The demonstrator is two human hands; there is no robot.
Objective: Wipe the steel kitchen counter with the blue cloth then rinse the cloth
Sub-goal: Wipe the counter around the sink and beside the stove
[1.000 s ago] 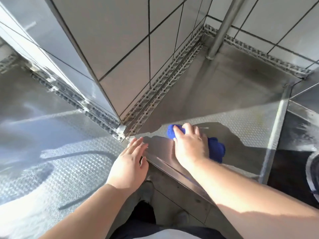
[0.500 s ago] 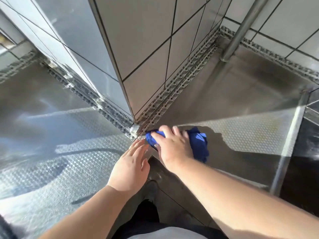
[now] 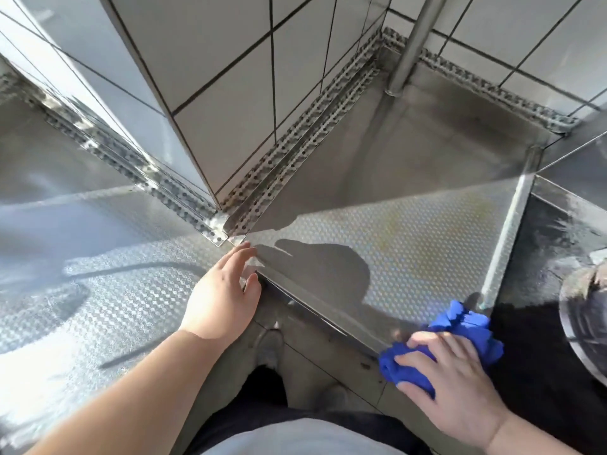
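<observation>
Right hand (image 3: 456, 379) covers blue cloth (image 3: 466, 326) — grip perhaps loose, unclear.

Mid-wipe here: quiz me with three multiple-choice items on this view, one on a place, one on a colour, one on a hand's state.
1. Where is the cloth?
A. at the counter's front edge, near its right end
B. against the tiled wall
C. beside the steel pole

2. What colour is the cloth?
A. green
B. blue
C. white

3. How is the left hand?
A. gripping the cloth
B. clenched in a fist
C. laid flat on the counter, fingers straight

Answers: 1 A, the cloth lies under the right hand at the near edge; 2 B, it is plainly bright blue; 3 C, the left hand rests open by the inner corner, holding nothing.
</observation>
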